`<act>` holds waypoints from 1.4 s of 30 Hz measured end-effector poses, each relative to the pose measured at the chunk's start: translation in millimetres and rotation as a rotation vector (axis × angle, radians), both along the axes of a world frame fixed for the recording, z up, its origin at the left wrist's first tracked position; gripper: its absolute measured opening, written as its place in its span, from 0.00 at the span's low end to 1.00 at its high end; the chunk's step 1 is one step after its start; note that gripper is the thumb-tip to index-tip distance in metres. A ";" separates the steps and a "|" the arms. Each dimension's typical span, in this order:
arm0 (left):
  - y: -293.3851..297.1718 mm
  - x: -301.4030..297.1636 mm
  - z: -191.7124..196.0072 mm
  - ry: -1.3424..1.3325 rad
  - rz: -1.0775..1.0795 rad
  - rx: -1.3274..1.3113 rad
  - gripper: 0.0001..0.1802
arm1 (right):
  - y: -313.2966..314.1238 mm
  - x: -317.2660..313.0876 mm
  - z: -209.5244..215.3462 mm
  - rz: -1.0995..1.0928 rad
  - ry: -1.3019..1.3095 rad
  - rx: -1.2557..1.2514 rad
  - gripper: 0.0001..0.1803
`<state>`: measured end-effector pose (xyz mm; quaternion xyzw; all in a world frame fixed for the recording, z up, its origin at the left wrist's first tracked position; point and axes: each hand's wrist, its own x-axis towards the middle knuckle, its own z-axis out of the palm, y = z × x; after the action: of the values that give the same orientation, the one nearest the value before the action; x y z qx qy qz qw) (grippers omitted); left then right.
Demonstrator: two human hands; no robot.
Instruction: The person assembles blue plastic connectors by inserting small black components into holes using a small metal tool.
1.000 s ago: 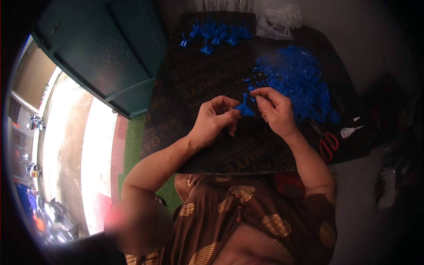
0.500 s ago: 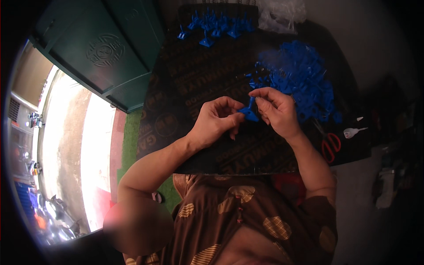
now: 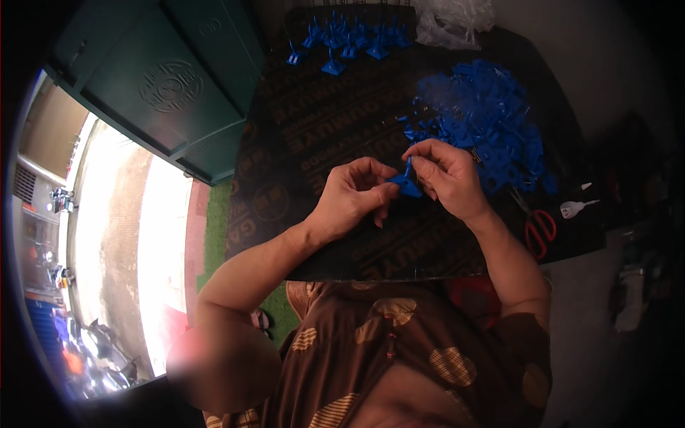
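Between my two hands is a small blue plastic piece (image 3: 407, 187) with a flat base and an upright stem. My left hand (image 3: 355, 192) pinches the edge of the base between thumb and fingers. At the stem's upper end, the thumb and forefinger of my right hand (image 3: 448, 178) are closed on it. My fingers hide part of the piece. Just beyond my right hand lies a heap of loose blue plastic parts (image 3: 481, 107). Several similar blue pieces with bases and stems (image 3: 349, 39) stand in a group at the table's far side.
The dark printed board tabletop (image 3: 300, 143) lies under my hands. Red-handled scissors (image 3: 540, 234) and a small white nozzle bottle (image 3: 571, 209) rest at its right. A clear plastic bag (image 3: 453, 21) is at the back. A green metal door (image 3: 171, 85) stands on the left.
Both hands keep their grip on the blue piece with hardly any movement. The whole view has shifted slightly.
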<state>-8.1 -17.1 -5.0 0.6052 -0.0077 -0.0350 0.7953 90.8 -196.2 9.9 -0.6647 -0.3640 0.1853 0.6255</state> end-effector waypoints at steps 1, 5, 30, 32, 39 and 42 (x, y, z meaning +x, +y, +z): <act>-0.2 -0.2 -0.1 -0.002 0.000 0.003 0.13 | 0.2 -0.3 0.2 0.000 -0.002 0.003 0.07; -0.9 -0.9 -0.3 0.005 0.004 0.012 0.13 | 0.7 -1.8 0.3 -0.004 0.019 0.008 0.07; 0.5 -0.1 -2.9 -0.012 0.009 -0.026 0.11 | 4.1 1.1 -7.3 0.041 0.196 0.085 0.09; 0.6 0.0 -2.3 -0.023 0.002 -0.018 0.11 | 4.0 1.6 -7.4 0.048 0.199 0.088 0.10; -0.5 -1.3 -1.1 -0.045 -0.001 -0.005 0.10 | 3.3 3.8 -9.4 0.096 0.220 0.082 0.09; -0.9 -1.7 0.0 -0.034 0.004 -0.010 0.11 | 2.9 2.9 -7.7 0.102 0.264 0.089 0.09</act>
<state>-9.8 -18.0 -5.0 0.6015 -0.0202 -0.0227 0.7983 93.7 -193.3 2.2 -0.5867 -0.3199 0.2864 0.6866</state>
